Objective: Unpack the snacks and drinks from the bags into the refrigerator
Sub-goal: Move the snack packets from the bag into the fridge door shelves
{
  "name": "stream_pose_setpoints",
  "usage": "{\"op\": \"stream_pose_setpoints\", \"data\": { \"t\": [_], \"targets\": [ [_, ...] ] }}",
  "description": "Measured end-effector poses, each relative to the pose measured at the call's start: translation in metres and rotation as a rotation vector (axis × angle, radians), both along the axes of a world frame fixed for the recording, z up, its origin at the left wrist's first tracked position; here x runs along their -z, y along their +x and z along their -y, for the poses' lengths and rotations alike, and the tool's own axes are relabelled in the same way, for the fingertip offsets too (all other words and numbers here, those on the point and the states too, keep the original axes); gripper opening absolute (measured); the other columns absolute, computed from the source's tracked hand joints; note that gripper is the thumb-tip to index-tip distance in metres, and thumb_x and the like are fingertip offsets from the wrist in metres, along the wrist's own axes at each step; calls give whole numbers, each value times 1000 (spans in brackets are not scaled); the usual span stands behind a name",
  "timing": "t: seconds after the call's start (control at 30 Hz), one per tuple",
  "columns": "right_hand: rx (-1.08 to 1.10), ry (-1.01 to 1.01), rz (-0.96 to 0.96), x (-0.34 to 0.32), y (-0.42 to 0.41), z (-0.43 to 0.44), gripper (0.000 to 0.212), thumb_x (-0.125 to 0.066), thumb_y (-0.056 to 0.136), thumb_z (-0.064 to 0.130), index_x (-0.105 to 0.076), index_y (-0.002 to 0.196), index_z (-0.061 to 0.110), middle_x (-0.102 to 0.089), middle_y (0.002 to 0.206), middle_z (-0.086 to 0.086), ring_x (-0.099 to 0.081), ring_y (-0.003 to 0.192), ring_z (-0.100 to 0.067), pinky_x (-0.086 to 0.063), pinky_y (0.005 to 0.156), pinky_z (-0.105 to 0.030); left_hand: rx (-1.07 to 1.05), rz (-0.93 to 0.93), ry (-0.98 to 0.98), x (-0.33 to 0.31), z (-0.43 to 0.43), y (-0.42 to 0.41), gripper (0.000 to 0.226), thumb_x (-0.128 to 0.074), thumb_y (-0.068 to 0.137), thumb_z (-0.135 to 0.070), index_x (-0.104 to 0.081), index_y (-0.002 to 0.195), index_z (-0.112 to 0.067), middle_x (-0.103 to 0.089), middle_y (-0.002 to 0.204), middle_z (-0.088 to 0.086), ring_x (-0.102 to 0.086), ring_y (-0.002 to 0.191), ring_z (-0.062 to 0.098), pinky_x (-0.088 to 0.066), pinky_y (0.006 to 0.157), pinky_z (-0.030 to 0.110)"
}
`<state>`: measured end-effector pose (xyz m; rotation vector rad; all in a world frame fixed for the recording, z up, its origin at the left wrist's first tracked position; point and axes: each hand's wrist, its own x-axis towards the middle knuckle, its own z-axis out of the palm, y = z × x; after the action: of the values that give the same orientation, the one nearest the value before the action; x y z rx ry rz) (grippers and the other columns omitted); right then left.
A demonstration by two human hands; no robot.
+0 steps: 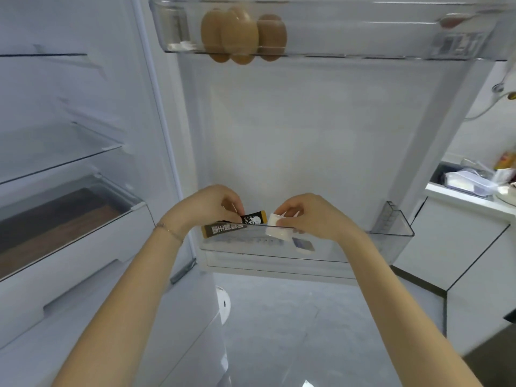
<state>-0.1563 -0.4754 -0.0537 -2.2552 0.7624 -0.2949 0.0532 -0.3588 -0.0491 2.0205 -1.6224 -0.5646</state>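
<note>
The refrigerator stands open and both my hands reach into its lower door bin [396, 233], a clear plastic tray. My left hand [208, 206] grips a long black and tan snack bar [231, 226] by its upper edge; the bar lies tilted across the bin's left end. My right hand [310, 215] pinches a small white packet [277, 229] just right of the bar, at the bin's rim. Another small white item [303, 244] lies on the bin's floor below that hand.
The upper door bin [363, 37] holds three brown eggs [243, 34]. Glass shelves [61, 155] and a clear drawer [69, 208] fill the fridge body at left. A white counter [469, 196] with containers stands at right. Grey floor lies below.
</note>
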Motion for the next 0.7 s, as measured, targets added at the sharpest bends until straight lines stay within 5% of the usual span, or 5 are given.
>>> {"op": "stream_pose_setpoints", "data": {
  "t": [0.27,0.53,0.7],
  "targets": [
    [-11,104,-82,1,3,3,13,-63,90,18,-75,92,15,-66,67,7,-59,54,-4,-44,51,-12,21,87,276,-7,11,-4,9,-73,83,-14,-72,77,-21,-67,73,-8,-59,67,8,-52,69,25],
    [-13,141,-123,2,0,-1,25,-55,94,26,-73,91,9,-75,82,-3,-62,62,-15,-53,69,-37,-4,38,330,-7,12,-6,5,-74,84,-14,-72,84,-18,-67,77,-2,-60,67,6,-50,60,12],
    [21,-7,17,6,-4,-7,18,-57,94,26,-71,93,16,-71,83,3,-65,74,-15,-41,47,-13,-1,-5,322,-6,11,-6,5,-71,87,-14,-74,90,-17,-69,79,-4,-60,72,5,-51,66,15]
  ]
}}
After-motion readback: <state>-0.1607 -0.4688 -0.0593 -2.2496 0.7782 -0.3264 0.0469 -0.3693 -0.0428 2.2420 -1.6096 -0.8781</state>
